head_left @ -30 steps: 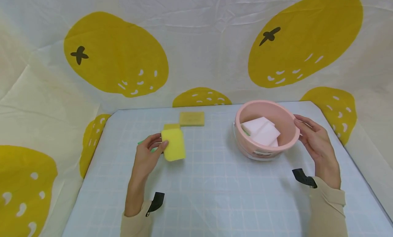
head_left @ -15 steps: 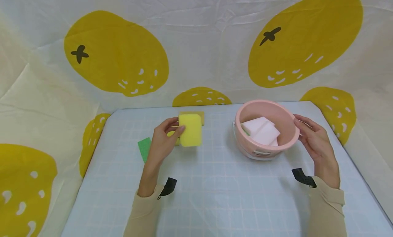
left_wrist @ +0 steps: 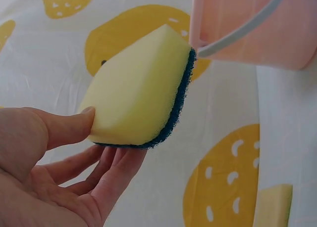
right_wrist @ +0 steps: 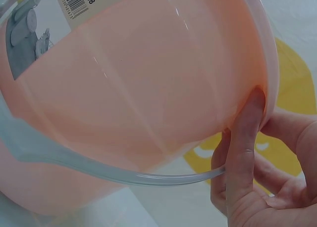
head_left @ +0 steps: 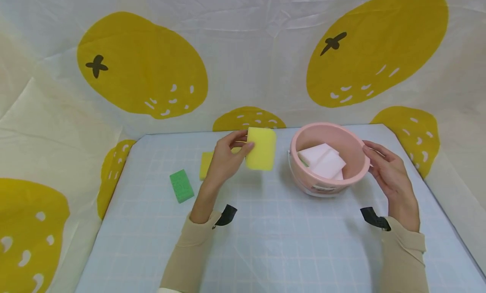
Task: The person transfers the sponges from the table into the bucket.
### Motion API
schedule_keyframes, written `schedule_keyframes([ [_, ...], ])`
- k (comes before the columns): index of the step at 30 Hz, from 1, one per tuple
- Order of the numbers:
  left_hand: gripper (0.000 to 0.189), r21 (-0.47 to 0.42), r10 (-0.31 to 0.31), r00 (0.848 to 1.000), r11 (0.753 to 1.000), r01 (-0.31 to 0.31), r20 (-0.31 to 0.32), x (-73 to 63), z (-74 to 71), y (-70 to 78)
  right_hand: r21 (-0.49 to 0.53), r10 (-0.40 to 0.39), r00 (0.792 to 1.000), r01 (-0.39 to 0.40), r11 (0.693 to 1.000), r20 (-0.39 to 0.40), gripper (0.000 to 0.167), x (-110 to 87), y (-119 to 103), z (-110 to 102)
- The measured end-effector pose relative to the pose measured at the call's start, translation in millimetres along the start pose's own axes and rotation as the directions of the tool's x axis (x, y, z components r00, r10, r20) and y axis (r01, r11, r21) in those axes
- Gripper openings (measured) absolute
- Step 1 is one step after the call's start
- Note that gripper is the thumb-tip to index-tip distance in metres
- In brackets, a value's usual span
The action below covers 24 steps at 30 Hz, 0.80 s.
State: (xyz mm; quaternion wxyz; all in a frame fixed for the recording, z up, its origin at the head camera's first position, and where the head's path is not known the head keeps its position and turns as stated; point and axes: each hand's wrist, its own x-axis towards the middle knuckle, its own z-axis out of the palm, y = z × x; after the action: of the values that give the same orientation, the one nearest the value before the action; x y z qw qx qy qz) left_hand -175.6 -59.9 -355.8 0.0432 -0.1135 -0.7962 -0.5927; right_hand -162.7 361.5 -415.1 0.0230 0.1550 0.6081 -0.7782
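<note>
My left hand (head_left: 227,158) pinches a yellow scrub sponge (head_left: 261,149) above the table, thumb on one face. In the left wrist view, the sponge (left_wrist: 133,93) shows a dark blue scouring layer, with the fingers (left_wrist: 116,182) beneath that side. To its right stands a pink bucket (head_left: 353,149), holding several white sponges (head_left: 328,163) and a bit of something green. My right hand (head_left: 392,175) grips the bucket's right rim. Up close in the right wrist view, fingers (right_wrist: 242,153) press the outer wall (right_wrist: 124,88) near the rim.
A green sponge (head_left: 182,186) lies on the left of the table, beside a yellow one (head_left: 205,165). Another yellow sponge (head_left: 236,150) is mostly hidden behind my left hand. The bucket's pale handle (right_wrist: 163,179) hangs down. A fruit-patterned cloth (head_left: 258,73) rises behind the table.
My left hand has carried the yellow scrub sponge rightward and away from me, closer to the bucket. The green sponge has come fully into sight. My right hand and the bucket stay put.
</note>
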Motion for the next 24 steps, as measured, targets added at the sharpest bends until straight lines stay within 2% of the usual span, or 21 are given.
schedule_keyframes([
  [8,0.041,-0.009,0.069,0.996,0.998,-0.069,0.059,19.8,25.4,9.0,0.016,0.0,1.0,0.0,1.0,0.002,0.07,0.3,-0.5,0.4],
  [14,0.039,0.007,0.119,0.988,0.993,-0.121,0.103,33.5,40.9,15.2,0.006,0.002,1.0,-0.002,1.0,-0.005,0.065,-0.3,-0.3,0.8],
  [24,0.039,0.039,0.084,0.977,0.995,-0.093,0.194,55.6,71.5,24.7,-0.002,-0.001,1.0,0.001,1.0,-0.005,0.062,0.0,-0.4,0.4],
])
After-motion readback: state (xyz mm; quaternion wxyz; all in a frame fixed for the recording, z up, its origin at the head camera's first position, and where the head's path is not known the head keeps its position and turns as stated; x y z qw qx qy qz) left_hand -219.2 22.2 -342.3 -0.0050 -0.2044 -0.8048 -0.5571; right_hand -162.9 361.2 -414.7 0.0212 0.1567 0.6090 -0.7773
